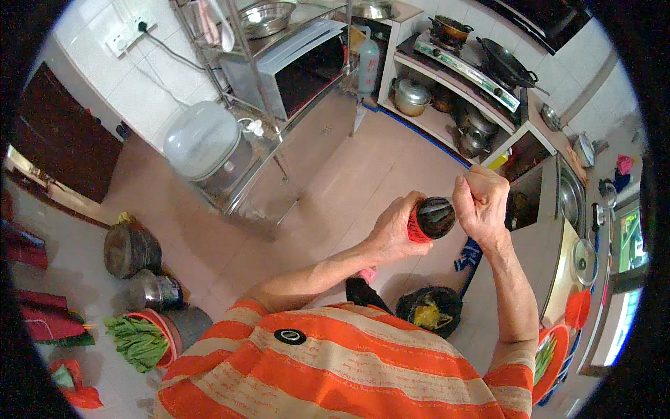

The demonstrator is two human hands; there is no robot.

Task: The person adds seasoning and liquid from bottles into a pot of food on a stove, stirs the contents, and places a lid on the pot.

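Before my chest, my left hand [395, 228] grips a dark bottle [437, 217] around its red label. The bottle lies tilted, its tapering ribbed shoulder pointing right toward my other hand. My right hand [481, 204] is curled into a fist at the bottle's top end, thumb upward. Its fingers cover the neck, and any cap there is hidden. Both hands are above the tiled floor, in front of the low kitchen counter.
A black-lined bin [429, 311] stands by my feet. At left are a bucket of leafy greens [138, 343] and a dark pot [131, 251]. A metal rack [251, 178] holds a microwave [309, 68]. A gas stove [466, 68] and a sink [570, 194] line the counter.
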